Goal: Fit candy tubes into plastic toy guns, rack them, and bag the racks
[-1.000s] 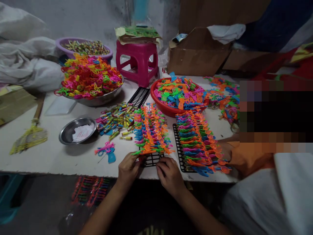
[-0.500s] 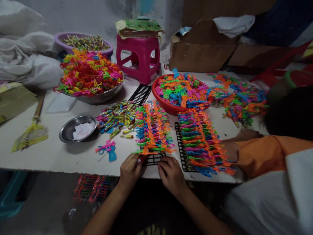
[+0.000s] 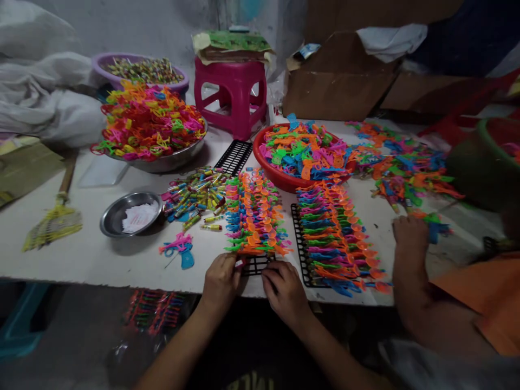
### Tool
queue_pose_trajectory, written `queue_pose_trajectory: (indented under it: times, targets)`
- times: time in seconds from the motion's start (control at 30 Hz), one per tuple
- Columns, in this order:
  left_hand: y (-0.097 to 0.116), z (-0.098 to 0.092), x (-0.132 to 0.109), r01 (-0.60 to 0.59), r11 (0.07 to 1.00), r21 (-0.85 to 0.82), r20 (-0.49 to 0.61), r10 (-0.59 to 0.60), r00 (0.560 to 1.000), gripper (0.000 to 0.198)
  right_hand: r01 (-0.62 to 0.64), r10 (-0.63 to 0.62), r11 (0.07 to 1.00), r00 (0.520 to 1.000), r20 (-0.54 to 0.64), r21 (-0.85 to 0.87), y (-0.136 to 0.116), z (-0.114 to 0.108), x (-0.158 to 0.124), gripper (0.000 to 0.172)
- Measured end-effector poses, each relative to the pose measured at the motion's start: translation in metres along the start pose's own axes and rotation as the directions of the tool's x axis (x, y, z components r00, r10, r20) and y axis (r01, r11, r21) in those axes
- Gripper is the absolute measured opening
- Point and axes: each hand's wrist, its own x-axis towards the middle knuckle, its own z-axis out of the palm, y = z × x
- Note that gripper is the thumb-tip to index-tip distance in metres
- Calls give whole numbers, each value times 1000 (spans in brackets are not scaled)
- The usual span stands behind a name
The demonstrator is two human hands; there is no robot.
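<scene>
My left hand and my right hand rest at the table's near edge, fingers curled on the front end of a black plastic rack. That rack carries a dense row of small coloured plastic toys. What exactly the left fingers pinch is hidden; they sit by a pink piece at the rack's corner. A second filled black rack lies to the right. Two loose toy pistols lie left of my hands.
A red bowl and a metal basin hold heaps of toys. Small wrapped tubes, a steel dish, a spare rack, a pink stool and cardboard boxes stand behind. Another person's hand reaches among toys at right.
The person at right has leaned back and moved a hand out to the loose toys on the right. My hands stay at the rack's front end, shifted slightly.
</scene>
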Motion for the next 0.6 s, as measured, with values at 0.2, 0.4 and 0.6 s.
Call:
queue_pose_trajectory:
  times: [0.2, 0.4, 0.6]
  targets:
    - [-8, -4, -7, 78, 997, 20, 15, -78, 997, 20, 66, -66, 998, 998, -22, 7, 6, 1, -2, 15]
    - [-48, -48, -6, 475, 845, 247, -99, -466, 879, 22, 169, -156, 981, 979, -130, 96, -7, -12, 8, 16]
    - [-57, -62, -16, 530, 798, 287, 7, -556, 831, 20, -34, -77, 852, 979, 189, 522, -67, -1, 37, 16]
